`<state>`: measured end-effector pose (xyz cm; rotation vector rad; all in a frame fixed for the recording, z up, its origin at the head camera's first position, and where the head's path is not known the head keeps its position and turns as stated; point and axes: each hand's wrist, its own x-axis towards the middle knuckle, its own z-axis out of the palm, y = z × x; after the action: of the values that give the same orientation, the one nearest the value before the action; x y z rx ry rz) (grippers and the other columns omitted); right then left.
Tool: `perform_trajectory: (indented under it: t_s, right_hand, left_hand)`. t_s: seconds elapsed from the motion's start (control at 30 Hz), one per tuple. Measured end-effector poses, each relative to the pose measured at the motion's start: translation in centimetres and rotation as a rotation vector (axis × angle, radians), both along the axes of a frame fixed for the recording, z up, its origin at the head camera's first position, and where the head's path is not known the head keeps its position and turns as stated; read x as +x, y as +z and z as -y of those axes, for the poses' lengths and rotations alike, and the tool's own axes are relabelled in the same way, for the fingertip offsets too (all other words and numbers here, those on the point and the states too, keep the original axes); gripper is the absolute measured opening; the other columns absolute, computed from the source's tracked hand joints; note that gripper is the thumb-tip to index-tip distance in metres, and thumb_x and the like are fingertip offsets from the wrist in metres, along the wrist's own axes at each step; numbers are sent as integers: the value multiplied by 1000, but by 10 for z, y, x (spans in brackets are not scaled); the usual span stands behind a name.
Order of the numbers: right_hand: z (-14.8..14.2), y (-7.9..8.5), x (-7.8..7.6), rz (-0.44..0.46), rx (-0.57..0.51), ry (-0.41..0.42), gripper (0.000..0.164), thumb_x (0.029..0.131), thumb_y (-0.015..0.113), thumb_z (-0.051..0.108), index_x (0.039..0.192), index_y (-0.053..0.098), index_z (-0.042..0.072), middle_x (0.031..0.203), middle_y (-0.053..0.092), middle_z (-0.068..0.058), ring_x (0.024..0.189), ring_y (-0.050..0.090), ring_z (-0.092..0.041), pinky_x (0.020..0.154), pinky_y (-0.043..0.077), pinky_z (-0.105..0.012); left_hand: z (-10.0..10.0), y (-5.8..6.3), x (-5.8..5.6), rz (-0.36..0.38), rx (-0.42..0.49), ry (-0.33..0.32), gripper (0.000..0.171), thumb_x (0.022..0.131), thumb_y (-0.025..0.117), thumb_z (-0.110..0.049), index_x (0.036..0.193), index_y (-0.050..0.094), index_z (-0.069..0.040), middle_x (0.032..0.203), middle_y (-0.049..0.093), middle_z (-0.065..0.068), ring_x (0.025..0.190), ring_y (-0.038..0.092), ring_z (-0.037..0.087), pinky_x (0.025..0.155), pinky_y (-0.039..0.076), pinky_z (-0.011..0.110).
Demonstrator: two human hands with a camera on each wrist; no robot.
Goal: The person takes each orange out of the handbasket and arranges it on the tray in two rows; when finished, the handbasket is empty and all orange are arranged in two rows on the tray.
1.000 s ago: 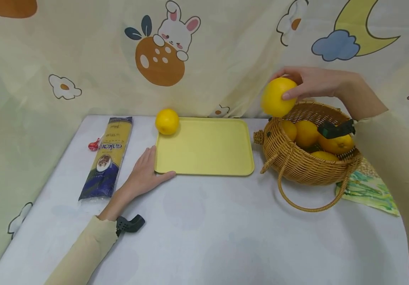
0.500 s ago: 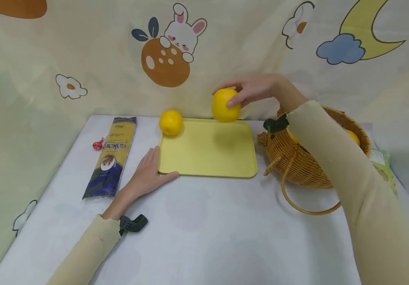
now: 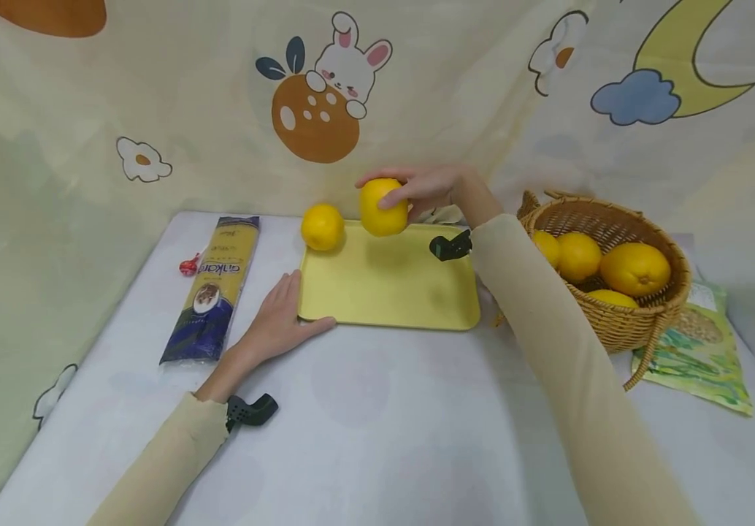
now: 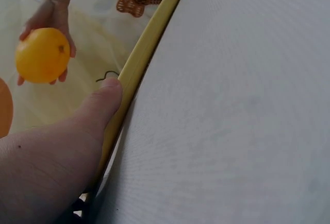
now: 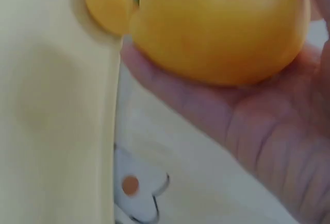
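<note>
My right hand [image 3: 433, 188] holds an orange [image 3: 382, 210] above the back of a yellow tray [image 3: 391, 296]; thumb and fingers curl round its sides. In the right wrist view the held orange [image 5: 216, 28] fills the top, with the palm and fingers beneath. Another orange [image 3: 322, 227] sits at the tray's back left corner. My left hand [image 3: 279, 314] lies at the front left corner with straight fingers, touching the rim. In the left wrist view the thumb [image 4: 103, 103] rests against the tray's edge.
At the right stands a wicker basket [image 3: 634, 332] with several oranges [image 3: 636, 269], partly behind my right sleeve. A green printed bag [image 3: 699, 358] lies beside it. To the left are a pasta packet [image 3: 209, 292] and a red-wrapped lollipop [image 3: 189, 266]. A printed cloth [image 3: 443, 88] hangs behind.
My right hand has carried the orange leftward from above the basket to over the tray, then lowered it somewhat. The left hand stays at the tray's corner. The view has shifted slightly.
</note>
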<state>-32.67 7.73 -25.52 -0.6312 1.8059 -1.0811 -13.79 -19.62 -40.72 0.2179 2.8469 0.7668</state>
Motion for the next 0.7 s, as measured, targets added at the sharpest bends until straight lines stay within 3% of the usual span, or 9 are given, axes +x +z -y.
perform_trajectory:
  t_s: [0.2,0.43,0.7]
  right_hand:
    - [18,-20,7,-74,-57,-121,53,96,57,26,144,36,24,132,43,-8,112,52,-31,83,58,-42]
    - [34,-39,24,-179,-85,-342,47,92,63,39,130,37,28,128,45,-7,106,56,-30,83,59,-47]
    - [38,-64,30,-115,-115,-547,53,87,69,39,131,45,22,132,45,-10,114,53,-31,86,57,-56]
  left_hand:
    - [0,-1,0,2,-8,2,121,80,54,-77,155,-8,-6,164,-5,15,153,-1,35,124,7,53]
    - [-1,0,-3,10,-17,-3,121,79,52,-79,155,-9,-7,165,-5,15,153,-1,34,124,7,53]
    - [-2,1,-2,2,-19,3,120,81,54,-76,155,-8,-5,164,-4,17,152,-1,36,124,6,54]
